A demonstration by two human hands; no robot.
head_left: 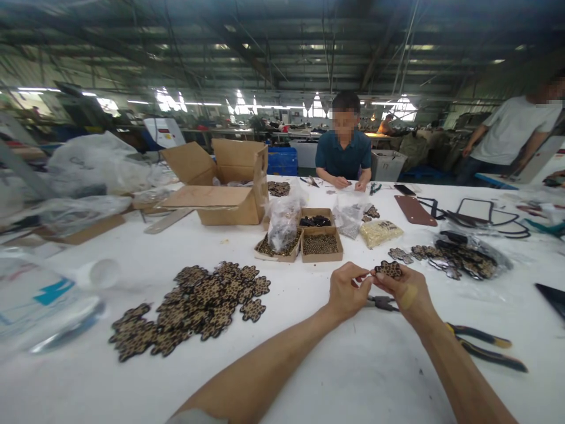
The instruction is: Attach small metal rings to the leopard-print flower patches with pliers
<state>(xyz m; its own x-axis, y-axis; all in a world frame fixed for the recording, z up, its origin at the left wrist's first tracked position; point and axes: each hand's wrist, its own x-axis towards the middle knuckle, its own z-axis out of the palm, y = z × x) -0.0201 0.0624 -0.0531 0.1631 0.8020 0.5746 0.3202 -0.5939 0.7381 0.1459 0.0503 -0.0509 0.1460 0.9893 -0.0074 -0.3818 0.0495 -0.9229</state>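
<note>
My right hand (pixel 408 291) holds a leopard-patterned flower-shaped patch (pixel 388 270) between thumb and fingers. Beside it, my left hand (pixel 349 290) is pinched at the patch's left edge; what its fingertips grip is too small to make out. Pliers with black and yellow handles (pixel 483 346) lie on the white table, their head partly hidden under my right wrist. A large heap of similar patches (pixel 200 303) spreads to the left of my hands. Small studs fill an open cardboard tray (pixel 321 257) beyond my left hand.
An open cardboard box (pixel 229 206) stands behind the trays. A person (pixel 343 144) sits across the table. Bagged patches (pixel 468 259) and black straps lie at the right, a plastic bag (pixel 39 294) at the left.
</note>
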